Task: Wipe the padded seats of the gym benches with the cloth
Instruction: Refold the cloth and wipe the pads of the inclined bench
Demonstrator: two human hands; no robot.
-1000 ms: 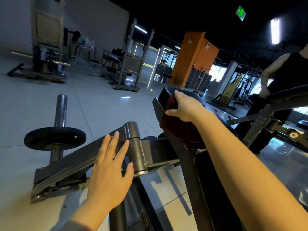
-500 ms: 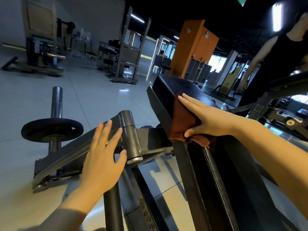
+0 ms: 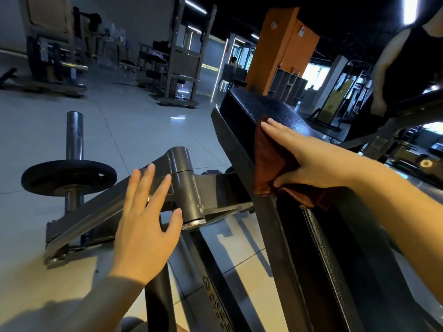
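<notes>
My right hand, flat on the cloth, has slid down the pad from its top edge, so wiping is underway, while my left hand hovers open, holding nothing.

reddish-brown cloth, black pebble-grained pad, dark grey frame, orange pillar

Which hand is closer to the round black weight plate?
Left. The left hand hovers by the grey frame just right of the weight plate; the right hand presses the cloth on the bench pad, farther right.
</notes>
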